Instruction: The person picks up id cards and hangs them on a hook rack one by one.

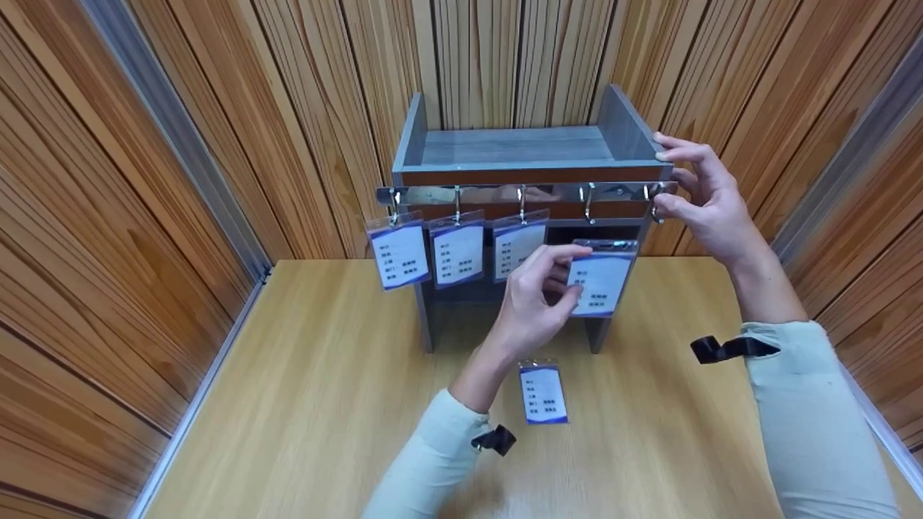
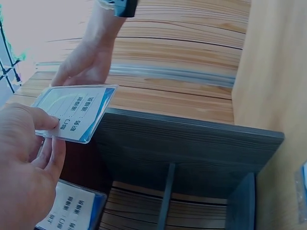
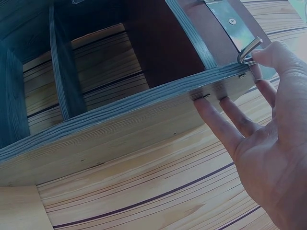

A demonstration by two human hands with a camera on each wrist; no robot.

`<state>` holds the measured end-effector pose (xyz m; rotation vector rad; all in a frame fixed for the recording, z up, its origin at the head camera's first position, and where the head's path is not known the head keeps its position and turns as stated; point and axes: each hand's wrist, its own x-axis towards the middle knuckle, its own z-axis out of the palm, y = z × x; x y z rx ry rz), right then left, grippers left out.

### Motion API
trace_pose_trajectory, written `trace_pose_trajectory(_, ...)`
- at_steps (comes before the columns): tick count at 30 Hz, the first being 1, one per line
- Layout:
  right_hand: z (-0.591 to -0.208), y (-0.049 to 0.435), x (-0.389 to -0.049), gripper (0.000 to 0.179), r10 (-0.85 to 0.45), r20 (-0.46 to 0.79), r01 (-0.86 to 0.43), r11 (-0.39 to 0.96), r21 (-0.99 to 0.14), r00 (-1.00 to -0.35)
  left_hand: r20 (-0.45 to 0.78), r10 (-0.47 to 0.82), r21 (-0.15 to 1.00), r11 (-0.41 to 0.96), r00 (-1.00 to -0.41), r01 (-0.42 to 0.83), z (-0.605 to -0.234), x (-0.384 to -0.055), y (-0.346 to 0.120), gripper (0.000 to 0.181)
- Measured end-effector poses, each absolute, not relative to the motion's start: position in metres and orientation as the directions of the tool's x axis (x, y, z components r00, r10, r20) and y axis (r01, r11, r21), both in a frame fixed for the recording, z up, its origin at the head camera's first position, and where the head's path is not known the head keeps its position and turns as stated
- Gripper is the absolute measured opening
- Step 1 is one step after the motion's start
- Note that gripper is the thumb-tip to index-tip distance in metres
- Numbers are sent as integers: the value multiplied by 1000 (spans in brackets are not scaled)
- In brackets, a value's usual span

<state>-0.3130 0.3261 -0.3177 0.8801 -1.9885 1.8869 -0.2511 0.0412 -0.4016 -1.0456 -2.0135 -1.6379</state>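
Observation:
My left hand [image 1: 532, 306] pinches a clear-sleeved name badge [image 1: 602, 285] between thumb and fingers, its printed side showing. The badge is below the fourth hook [image 1: 589, 205] of a shiny metal hook rail [image 1: 490, 194] on a small grey shelf [image 1: 512, 148]. Three more badges [image 1: 395, 254] hang on the hooks to the left. At the shelf's right front corner, my right hand [image 1: 710, 202] grips the edge. In the right wrist view its fingers touch the side panel [image 3: 120, 124], and its thumb is at the end hook [image 3: 249, 50].
Another badge [image 1: 544, 395] lies flat on the wooden table [image 1: 317, 404] in front of the shelf. Wood-patterned walls [image 1: 317, 108] enclose the back and both sides. Dark straps [image 1: 494, 440] stick out from both sleeves.

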Motion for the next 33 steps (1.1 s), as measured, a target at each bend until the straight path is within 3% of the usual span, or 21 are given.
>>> trace_pose_trajectory(33,-318,327,-314,49,-228,557,-571,-6,-821,-799,644,196,730,132,-740,670,-392,-263,52,53)
